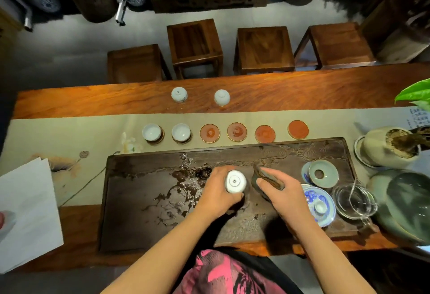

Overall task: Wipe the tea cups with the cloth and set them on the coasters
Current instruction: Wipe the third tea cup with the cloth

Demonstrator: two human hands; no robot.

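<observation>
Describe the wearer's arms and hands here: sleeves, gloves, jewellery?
Both forearms are bare up to the frame edge, with no sleeves in view. The left hand and right hand wear no gloves, and no rings, watch or bracelets are visible. Below them shows a pink-and-black patterned garment.

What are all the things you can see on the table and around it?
tea cups: five, white; two on coasters, two upside down on the far table edge, one in the left hand
empty coasters: four, red-brown, in a row
cloth: one, dark, under the right hand
tea tray: one, dark, wet
stools: four, brown, behind the table
left hand: grips a cup
right hand: grips the cloth
</observation>
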